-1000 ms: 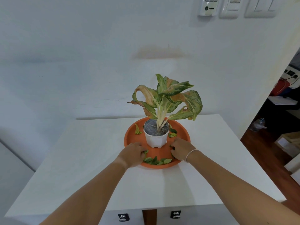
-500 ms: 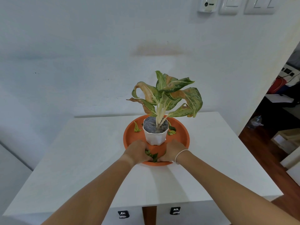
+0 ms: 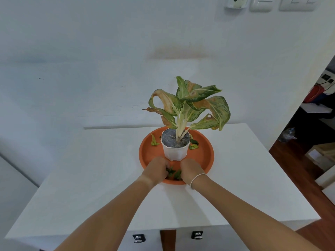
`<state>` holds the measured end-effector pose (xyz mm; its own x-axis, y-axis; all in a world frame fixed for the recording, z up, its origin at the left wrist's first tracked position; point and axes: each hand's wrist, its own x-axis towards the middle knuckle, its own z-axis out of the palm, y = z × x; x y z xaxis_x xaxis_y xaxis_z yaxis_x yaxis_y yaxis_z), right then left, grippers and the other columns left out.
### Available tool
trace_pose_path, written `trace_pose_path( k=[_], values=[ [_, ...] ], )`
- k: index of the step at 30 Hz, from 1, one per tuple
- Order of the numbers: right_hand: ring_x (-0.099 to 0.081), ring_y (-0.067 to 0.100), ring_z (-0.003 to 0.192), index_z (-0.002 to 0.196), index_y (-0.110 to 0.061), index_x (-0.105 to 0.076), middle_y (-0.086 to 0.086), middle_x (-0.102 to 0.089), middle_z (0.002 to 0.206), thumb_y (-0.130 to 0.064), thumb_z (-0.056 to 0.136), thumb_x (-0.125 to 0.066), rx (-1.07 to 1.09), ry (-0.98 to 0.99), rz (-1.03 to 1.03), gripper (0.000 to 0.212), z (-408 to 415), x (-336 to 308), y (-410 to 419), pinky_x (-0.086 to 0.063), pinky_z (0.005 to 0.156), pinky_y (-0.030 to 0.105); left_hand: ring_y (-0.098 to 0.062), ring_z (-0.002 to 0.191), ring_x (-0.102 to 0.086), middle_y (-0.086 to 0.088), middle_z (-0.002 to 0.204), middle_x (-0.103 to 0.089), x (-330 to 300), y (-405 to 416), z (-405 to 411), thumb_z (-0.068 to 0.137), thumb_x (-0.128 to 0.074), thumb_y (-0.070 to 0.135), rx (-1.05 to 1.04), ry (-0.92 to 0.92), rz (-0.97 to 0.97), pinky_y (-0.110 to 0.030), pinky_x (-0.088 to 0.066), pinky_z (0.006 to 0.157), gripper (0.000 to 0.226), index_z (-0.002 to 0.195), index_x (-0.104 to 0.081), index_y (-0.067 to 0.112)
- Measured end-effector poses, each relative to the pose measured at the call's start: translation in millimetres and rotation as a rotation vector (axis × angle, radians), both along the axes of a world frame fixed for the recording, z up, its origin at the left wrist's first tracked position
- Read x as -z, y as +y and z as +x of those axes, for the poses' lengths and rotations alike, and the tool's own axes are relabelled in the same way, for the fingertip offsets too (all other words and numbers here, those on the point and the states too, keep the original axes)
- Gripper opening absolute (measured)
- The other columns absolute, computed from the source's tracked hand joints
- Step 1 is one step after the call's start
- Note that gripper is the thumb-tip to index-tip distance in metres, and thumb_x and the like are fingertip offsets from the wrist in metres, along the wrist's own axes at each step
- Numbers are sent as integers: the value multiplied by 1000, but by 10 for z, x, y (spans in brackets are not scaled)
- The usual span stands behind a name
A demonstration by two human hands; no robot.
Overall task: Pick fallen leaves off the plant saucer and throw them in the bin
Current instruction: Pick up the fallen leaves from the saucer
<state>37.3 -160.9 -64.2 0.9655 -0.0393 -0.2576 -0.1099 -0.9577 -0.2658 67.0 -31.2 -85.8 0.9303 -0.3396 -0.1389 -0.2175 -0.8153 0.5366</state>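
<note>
An orange saucer sits on a white table, with a white pot holding a variegated plant. Small green fallen leaves are bunched at the saucer's near edge. My left hand and my right hand rest on the saucer on either side of that bunch, fingers curled against the leaves. One loose leaf lies left of the pot. Two more loose leaves lie to its right. No bin is in view.
The white table stands against a white wall. Its front edge is near me, with two black clips below it. To the right a doorway opens onto a wooden floor with boxes and clutter.
Both hands have slid inward along the saucer's near edge, sweeping the spread leaves into a tight bunch between them. The view has dipped slightly.
</note>
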Motion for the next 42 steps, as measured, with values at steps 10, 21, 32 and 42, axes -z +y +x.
trace_pose_path(
  k=[10, 21, 32, 42],
  values=[
    [-51, 23, 75, 72, -6, -55, 7, -50, 68, -1, 93, -42, 26, 58, 87, 25, 64, -13, -123, -43, 67, 26, -17, 79, -57, -3, 83, -61, -34, 4, -1, 85, -49, -6, -79, 9, -130, -18, -45, 66, 23, 84, -68, 6],
    [-52, 16, 72, 96, 5, -56, 10, -53, 83, 14, 91, -44, 628, 293, 1398, 16, 118, -106, -378, -52, 43, 14, -10, 60, -43, -2, 82, -56, -204, 22, 94, 95, -36, -1, -465, 419, -718, -14, -38, 47, 33, 85, -65, 12],
    [-49, 24, 72, 97, 0, -50, 14, -47, 90, 4, 88, -29, 832, 482, 1832, 24, 46, -142, -401, -51, 53, 26, -16, 53, -38, -5, 64, -41, -329, 52, -74, 83, -25, 1, -816, 691, -1235, -15, -30, 34, 28, 66, -46, 9],
    [-35, 16, 54, 65, -8, -42, 4, -37, 62, -12, 80, -33, 1004, 425, 1953, 19, 2, -96, -327, -41, 32, 16, -10, 42, -29, 5, 43, -31, -297, 53, -116, 87, -41, 38, -758, 673, -1238, -13, -22, 32, 42, 52, -34, 16]
  ],
)
